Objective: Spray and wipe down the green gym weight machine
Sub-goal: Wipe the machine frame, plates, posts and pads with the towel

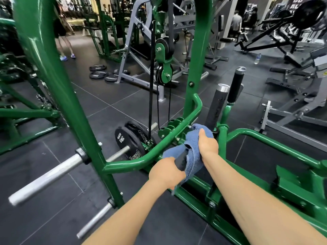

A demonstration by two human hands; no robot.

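Observation:
The green weight machine [145,157] fills the view, with tall uprights, a curved low bar and a base frame. A blue cloth [192,147] is wrapped over a dark padded part just behind the curved bar. My right hand [208,145] grips the top of the cloth. My left hand [166,173] holds the cloth's lower end against the dark pad. No spray bottle is in view.
Black weight plates [130,140] hang on a peg behind the curved bar. Chrome pegs [46,175] stick out at the lower left. Two black roller pads [236,85] stand behind the cloth. More plates [98,72] lie on the floor, and a person [62,30] stands far left.

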